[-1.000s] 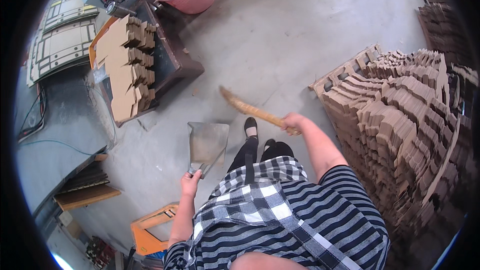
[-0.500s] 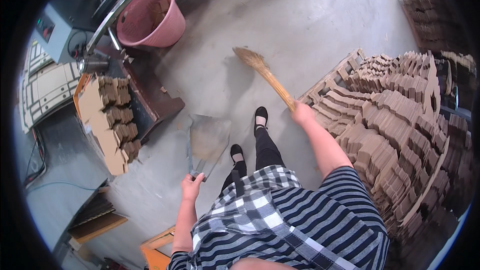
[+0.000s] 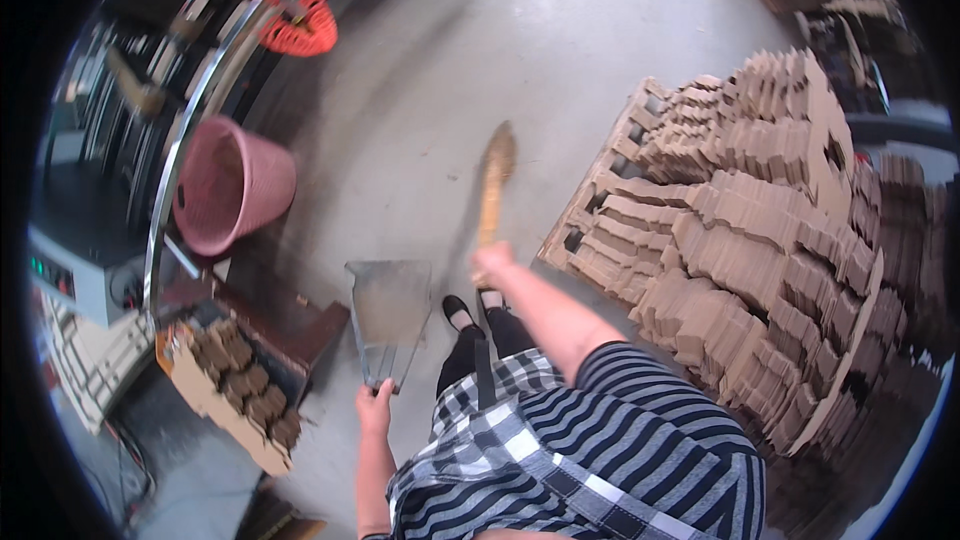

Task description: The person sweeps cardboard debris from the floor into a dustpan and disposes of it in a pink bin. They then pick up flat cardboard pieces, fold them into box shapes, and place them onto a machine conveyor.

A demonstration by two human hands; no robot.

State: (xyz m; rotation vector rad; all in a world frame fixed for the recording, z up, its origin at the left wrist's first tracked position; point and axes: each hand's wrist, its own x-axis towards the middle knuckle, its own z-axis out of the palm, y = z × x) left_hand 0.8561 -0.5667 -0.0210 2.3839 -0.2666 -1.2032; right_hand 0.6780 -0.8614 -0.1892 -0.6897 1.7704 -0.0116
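My right hand (image 3: pixel 492 262) is closed round the handle of a straw broom (image 3: pixel 497 168), whose bristle end points ahead over the floor. The broom looks slightly smeared by motion. On my left side, my left hand (image 3: pixel 376 406) grips a grey metal dustpan (image 3: pixel 392 305) by its handle end. The pan's flat, dusty-looking blade stretches forward, left of my feet. Broom and dustpan are apart from each other.
Stacked brown cardboard pieces (image 3: pixel 720 260) fill a pallet (image 3: pixel 590 202) on the right. To the left stand a pink basket (image 3: pixel 270 185), a machine with a metal rail (image 3: pixel 190 140), and a smaller cardboard stack (image 3: pixel 235 380). A coiled orange hose (image 3: pixel 305 32) hangs at the upper left.
My right hand has swung the broom inward to the left, and it now points more straight ahead. My view has turned and moved forward; both hands keep their holds.
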